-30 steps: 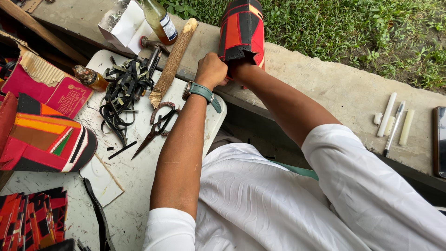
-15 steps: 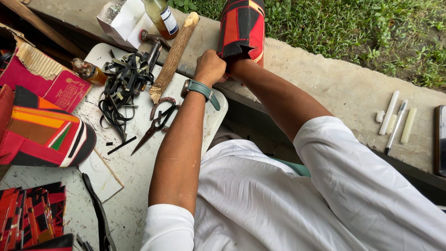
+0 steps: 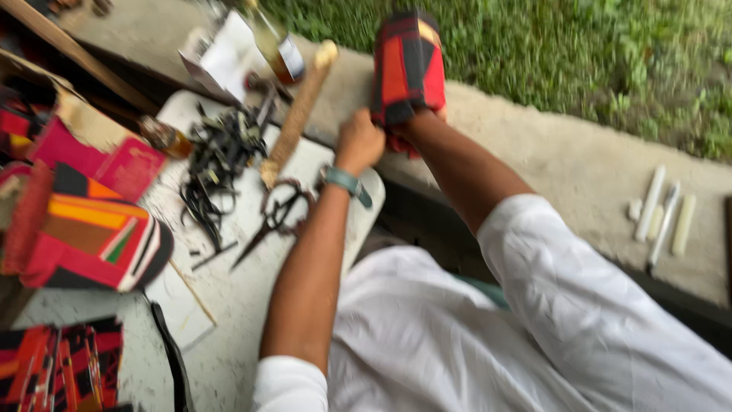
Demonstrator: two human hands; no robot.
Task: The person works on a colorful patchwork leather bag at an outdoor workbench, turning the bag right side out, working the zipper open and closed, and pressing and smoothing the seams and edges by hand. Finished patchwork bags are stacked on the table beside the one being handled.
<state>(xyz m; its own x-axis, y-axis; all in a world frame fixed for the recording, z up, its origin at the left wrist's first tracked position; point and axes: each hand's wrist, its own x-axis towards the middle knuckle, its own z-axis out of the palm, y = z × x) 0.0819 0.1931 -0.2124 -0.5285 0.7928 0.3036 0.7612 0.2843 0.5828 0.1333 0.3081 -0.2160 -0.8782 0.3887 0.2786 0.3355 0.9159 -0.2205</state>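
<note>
the concrete ledge (image 3: pixel 564 160) runs across the upper part of the view, its far edge meeting grass (image 3: pixel 595 53); to the right of the arms it lies bare as far as a few pale sticks (image 3: pixel 663 214) near its near edge. left of it the worktable (image 3: pixel 229 305) is crowded almost to its borders, with open surface only in the strip in front of the scissors. a finished red, orange and black patterned shoe upper (image 3: pixel 84 229) lies at the table's left side. the red and black patterned piece (image 3: pixel 408 69) stands upright on the ledge, near its front edge. the right hand is tucked inside or behind it and hidden, so its grip cannot be told. the left hand (image 3: pixel 360 141), a teal watch at the wrist, is curled closed against the piece's lower left edge, pinching the fabric there. a tangle of black strips (image 3: pixel 217 164) sits mid-table, a long wooden tool (image 3: pixel 297 114) beside it, scissors (image 3: pixel 278 214) just left of the left forearm, and a small bottle (image 3: pixel 278 46) beyond.
</note>
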